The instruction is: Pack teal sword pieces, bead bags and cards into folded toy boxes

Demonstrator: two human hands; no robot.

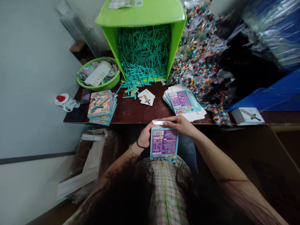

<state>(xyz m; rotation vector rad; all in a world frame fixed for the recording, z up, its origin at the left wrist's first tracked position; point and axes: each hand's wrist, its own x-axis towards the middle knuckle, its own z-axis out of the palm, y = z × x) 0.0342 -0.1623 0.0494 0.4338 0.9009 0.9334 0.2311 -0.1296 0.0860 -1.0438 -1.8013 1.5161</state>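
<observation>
A purple and light-blue printed cardboard box (164,142) is held upright in front of my body, its barcode side facing up toward me. My left hand (145,136) grips its left edge near the top corner, the fingers partly hidden behind it. Across the white end flap of the box lie the fingers of my right hand (181,125), pressing at the top right corner. Beyond my hands, a few white cards with a sword picture (147,97) rest on the dark table. To their right is a pile of flat, unfolded boxes (184,101).
A green bin (140,14) on its side spills teal sticks (142,47). Left are a green basin (100,86) of small packets, stacked finished-looking boxes (100,104) and a lidded mug (67,102). Bags of coloured beads (199,56) and a card stack (249,116) lie right.
</observation>
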